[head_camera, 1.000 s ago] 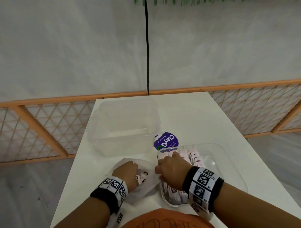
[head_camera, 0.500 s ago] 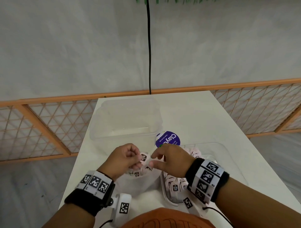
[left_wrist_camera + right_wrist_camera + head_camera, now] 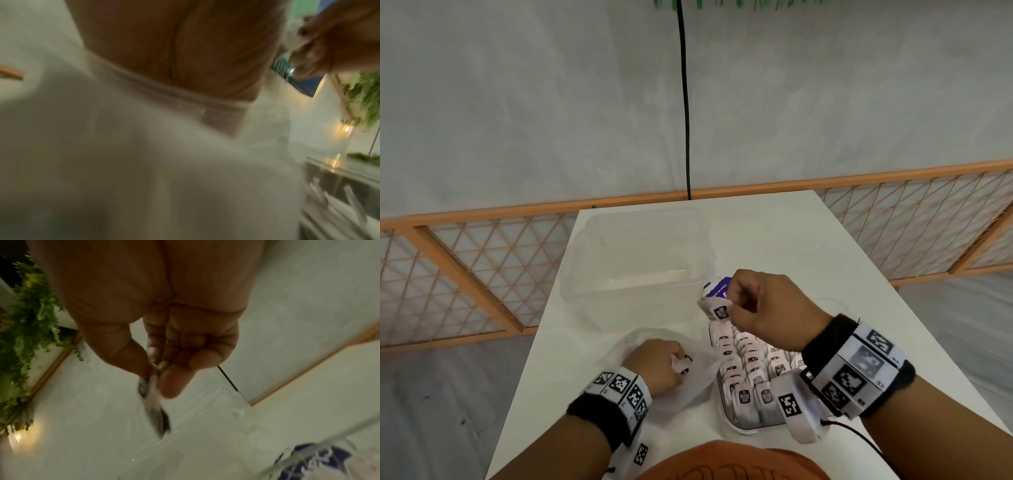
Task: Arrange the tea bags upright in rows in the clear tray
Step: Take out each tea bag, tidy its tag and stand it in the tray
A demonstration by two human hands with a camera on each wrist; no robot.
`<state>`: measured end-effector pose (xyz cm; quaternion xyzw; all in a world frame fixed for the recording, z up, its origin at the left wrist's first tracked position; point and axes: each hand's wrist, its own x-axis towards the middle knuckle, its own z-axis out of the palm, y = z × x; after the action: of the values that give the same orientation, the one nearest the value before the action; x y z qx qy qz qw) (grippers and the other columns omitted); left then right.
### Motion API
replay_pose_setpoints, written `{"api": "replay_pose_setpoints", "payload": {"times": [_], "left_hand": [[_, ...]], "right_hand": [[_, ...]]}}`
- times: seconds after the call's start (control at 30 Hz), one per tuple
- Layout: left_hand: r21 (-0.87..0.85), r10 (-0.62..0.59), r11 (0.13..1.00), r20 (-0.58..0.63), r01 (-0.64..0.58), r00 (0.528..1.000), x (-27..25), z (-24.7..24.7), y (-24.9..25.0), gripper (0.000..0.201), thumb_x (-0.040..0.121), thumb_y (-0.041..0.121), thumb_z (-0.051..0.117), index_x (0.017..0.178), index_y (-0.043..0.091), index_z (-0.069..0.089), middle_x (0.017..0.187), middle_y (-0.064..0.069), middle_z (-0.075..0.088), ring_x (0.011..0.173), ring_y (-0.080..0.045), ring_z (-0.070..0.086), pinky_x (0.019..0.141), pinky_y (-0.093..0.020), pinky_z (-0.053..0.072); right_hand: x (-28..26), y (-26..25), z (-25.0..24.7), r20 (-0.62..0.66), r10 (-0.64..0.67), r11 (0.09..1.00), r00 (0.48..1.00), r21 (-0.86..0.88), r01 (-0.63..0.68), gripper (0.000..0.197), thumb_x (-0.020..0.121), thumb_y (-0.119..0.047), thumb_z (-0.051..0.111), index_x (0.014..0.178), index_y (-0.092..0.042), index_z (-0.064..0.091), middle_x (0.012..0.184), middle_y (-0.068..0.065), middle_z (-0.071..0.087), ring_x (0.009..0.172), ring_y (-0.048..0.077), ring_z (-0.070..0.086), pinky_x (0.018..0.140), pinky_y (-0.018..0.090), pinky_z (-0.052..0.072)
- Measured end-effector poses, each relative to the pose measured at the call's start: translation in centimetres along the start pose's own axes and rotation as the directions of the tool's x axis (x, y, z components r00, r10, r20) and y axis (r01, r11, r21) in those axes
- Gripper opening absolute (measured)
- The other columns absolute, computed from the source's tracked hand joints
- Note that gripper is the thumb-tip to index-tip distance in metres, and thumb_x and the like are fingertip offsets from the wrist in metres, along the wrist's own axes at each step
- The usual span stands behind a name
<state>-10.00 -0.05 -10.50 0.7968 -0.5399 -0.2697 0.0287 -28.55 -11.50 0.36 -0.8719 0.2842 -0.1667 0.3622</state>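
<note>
The clear tray (image 3: 736,424) at the near right holds several rows of pale pink tea bags (image 3: 748,365) standing upright. Over the tray's far end my right hand (image 3: 727,310) pinches one tea bag (image 3: 717,308) between thumb and forefinger; in the right wrist view this tea bag (image 3: 152,400) hangs below the right hand (image 3: 153,369). To the left of the tray my left hand (image 3: 678,365) lies in a crumpled clear plastic bag (image 3: 633,342), fingers curled on a loose tea bag (image 3: 675,361). The left wrist view is blurred and shows only my palm (image 3: 174,48) and the plastic bag.
A large empty clear container (image 3: 633,253) stands at the far left of the white table (image 3: 774,233). A purple and white packet (image 3: 717,286) lies just beyond the tray. An orange lattice fence (image 3: 465,267) runs behind and beside the table.
Half a second ago both hands met over the plastic bag on one tea bag. Now the right hand has carried it up and right over the tray, and the left hand has dropped back into the bag.
</note>
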Motion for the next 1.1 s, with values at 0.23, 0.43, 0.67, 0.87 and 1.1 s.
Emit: {"api": "replay_pose_setpoints", "payload": {"times": [0.23, 0.43, 0.67, 0.87, 1.1], "left_hand": [[-0.096, -0.039, 0.995, -0.066, 0.033, 0.997, 0.7, 1.7, -0.2, 0.01, 0.075, 0.037, 0.055, 0.069, 0.031, 0.06, 0.088, 0.007, 0.061, 0.092, -0.018, 0.061, 0.086, -0.03, 0.049], [-0.286, -0.063, 0.958, -0.105, 0.031, 0.992, 0.1, 1.2, -0.6, 0.02, 0.073, 0.031, 0.063, 0.057, 0.023, 0.055, 0.071, 0.002, 0.067, 0.073, -0.014, 0.063, 0.076, -0.027, 0.051], [-0.412, -0.036, 0.909, -0.207, -0.054, 0.978, -2.1, -2.6, -0.7, 0.023, 0.085, 0.011, 0.066, 0.069, 0.015, 0.05, 0.076, -0.012, 0.064, 0.06, -0.023, 0.068, 0.06, -0.036, 0.057], [-0.503, -0.014, 0.856, -0.258, -0.122, 0.966, -4.5, -6.2, -0.3, 0.023, 0.072, 0.01, 0.08, 0.085, 0.022, 0.066, 0.08, -0.003, 0.067, 0.067, -0.019, 0.065, 0.061, -0.027, 0.057], [-0.839, 0.063, 0.451, -0.309, -0.304, 0.949, -6.2, -8.7, 1.6, 0.009, 0.087, 0.007, 0.066, 0.093, 0.001, 0.065, 0.086, -0.01, 0.069, 0.079, -0.029, 0.068, 0.069, -0.032, 0.058]], "right_hand": [[-1.6, 0.8, -2.1, -0.011, 0.027, 0.995, 1.0, -0.094, -0.028, 0.012, 0.083, -0.029, 0.068, 0.078, -0.024, 0.058, 0.074, -0.008, 0.067, 0.065, 0.008, 0.061, 0.061, 0.022, 0.047], [-2.3, 1.2, -2.7, 0.037, 0.081, 0.997, 0.996, -0.009, -0.081, 0.011, 0.091, -0.02, 0.062, 0.082, -0.023, 0.055, 0.067, -0.007, 0.068, 0.055, 0.007, 0.066, 0.055, 0.018, 0.047], [-2.5, 0.9, -1.7, 0.105, 0.054, 0.999, 0.993, -0.008, -0.053, 0.009, 0.092, -0.017, 0.06, 0.088, -0.024, 0.057, 0.071, -0.003, 0.071, 0.061, 0.004, 0.066, 0.06, 0.018, 0.046], [-2.3, -0.1, -1.1, 0.178, -0.001, 0.999, 0.984, 0.04, -0.006, 0.022, 0.084, -0.01, 0.068, 0.081, -0.032, 0.063, 0.071, -0.008, 0.071, 0.066, 0.004, 0.064, 0.068, 0.022, 0.049], [-1.7, -1.9, -1.9, 0.19, -0.046, 0.949, 0.981, 0.314, -0.016, 0.019, 0.081, -0.016, 0.075, 0.07, -0.029, 0.066, 0.064, -0.008, 0.062, 0.059, 0.006, 0.057, 0.063, 0.019, 0.046]]}}
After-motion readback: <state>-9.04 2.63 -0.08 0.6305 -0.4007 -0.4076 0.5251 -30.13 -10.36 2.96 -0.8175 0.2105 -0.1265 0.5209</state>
